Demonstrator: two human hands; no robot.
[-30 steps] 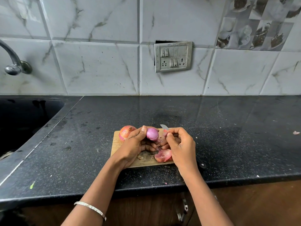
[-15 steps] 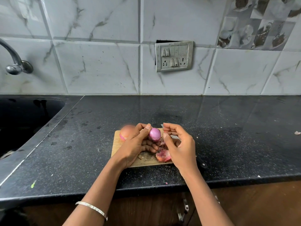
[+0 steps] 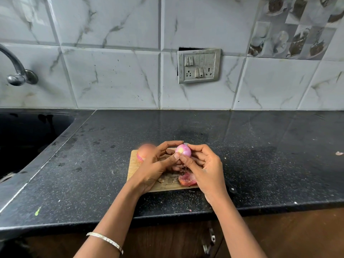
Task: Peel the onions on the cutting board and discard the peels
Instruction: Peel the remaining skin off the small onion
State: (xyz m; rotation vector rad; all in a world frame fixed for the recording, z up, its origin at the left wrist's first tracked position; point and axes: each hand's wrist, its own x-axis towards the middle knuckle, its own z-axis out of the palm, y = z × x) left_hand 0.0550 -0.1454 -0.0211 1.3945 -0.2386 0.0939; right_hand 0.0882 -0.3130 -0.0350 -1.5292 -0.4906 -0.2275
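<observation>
**One onion nearly bare, one untouched**

Above the board (image 3: 143, 185), both hands hold the peeled onion (image 3: 183, 150): left hand (image 3: 158, 164) and right hand (image 3: 202, 164) have fingers curled round it, thumbs meeting on its near face. An unpeeled onion (image 3: 146, 150) waits at the board's far-left corner. Peels (image 3: 187, 179) lie at its near edge, not yet discarded.

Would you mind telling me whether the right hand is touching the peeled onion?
Touching. The head view shows the right hand with its fingers curled against the peeled onion, no gap between them.
</observation>
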